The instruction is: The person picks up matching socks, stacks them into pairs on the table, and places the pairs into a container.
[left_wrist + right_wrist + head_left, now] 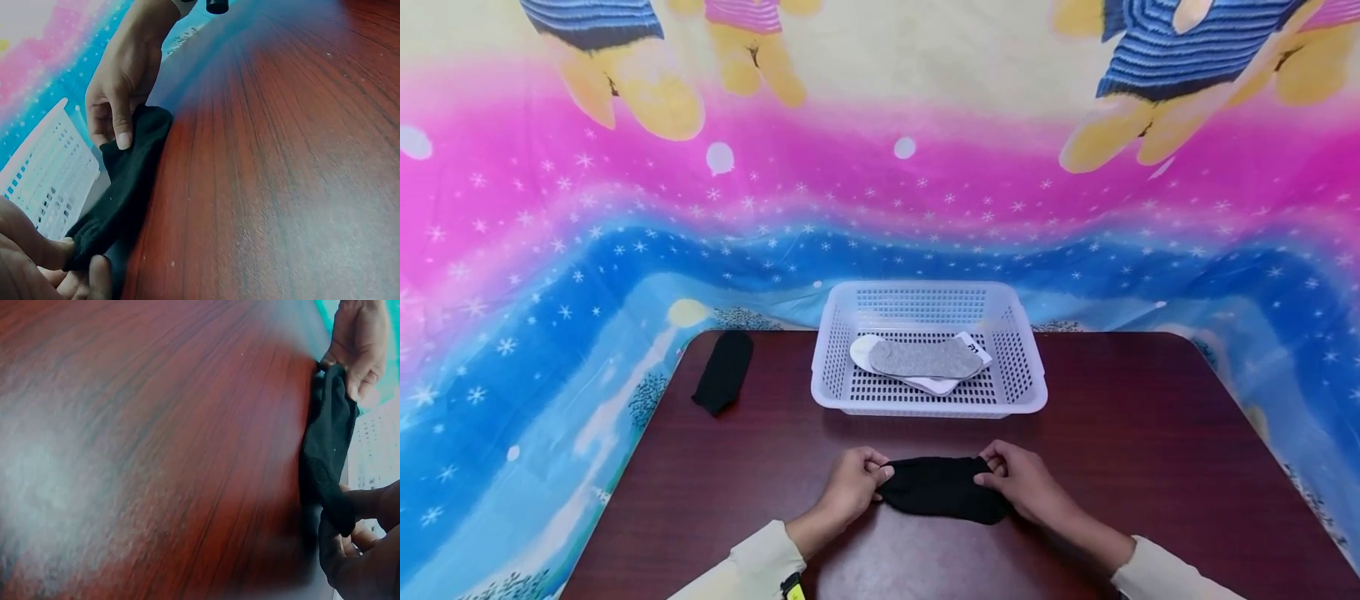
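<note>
A black sock is stretched sideways between both hands, just above the near part of the table. My left hand pinches its left end between thumb and fingers. At the other end my right hand grips the sock's upper right corner. In the left wrist view the sock hangs between the two hands, and the right wrist view shows the same sock held at both ends. Another black sock lies flat at the table's far left corner, away from both hands.
Behind the hands stands a white plastic basket. A grey sock lies in it on top of white socks. The dark red wooden table meets a patterned cloth along its back and sides.
</note>
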`<state>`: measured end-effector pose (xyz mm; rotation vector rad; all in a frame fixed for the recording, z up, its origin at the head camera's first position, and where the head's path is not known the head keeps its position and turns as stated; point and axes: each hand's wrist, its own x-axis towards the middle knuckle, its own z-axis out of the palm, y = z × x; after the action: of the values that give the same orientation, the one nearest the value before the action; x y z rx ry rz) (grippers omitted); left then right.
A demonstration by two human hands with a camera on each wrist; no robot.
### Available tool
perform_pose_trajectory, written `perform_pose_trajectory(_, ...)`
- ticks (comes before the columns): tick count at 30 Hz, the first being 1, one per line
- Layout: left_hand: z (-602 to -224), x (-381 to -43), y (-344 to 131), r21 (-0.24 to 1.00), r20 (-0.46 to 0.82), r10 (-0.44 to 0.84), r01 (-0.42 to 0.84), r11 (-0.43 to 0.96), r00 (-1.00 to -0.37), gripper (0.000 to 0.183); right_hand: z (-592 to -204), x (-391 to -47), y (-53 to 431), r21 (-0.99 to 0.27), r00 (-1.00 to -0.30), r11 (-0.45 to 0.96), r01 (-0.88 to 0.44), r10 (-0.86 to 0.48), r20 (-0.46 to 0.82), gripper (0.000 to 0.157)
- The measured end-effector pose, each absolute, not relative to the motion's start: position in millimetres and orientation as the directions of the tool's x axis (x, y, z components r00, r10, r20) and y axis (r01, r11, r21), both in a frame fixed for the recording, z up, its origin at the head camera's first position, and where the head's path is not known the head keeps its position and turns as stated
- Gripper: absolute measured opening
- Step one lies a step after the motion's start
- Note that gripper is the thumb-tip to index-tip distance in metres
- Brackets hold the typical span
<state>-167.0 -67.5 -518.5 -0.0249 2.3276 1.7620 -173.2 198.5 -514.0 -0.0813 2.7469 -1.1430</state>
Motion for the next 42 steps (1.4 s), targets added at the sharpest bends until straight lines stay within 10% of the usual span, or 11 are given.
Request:
perform_pose_trajectory(20, -516, -173, -66, 0.965, -0.259, 0.113, -0.254, 0.060, -0.959, 0.018, -514, -175, 199, -0.677, -0.977, 0.736, 0.025, -0.127, -0.173, 0.025)
perform_pose_trajectory(42, -517, -173, -75, 0.948, -0.301, 0.129, -0.281, 0.152, -0.945, 0.017, -514, -178, 203, -0.669, -0.962, 0.742, 0.038, -0.154, -0.226, 0.028)
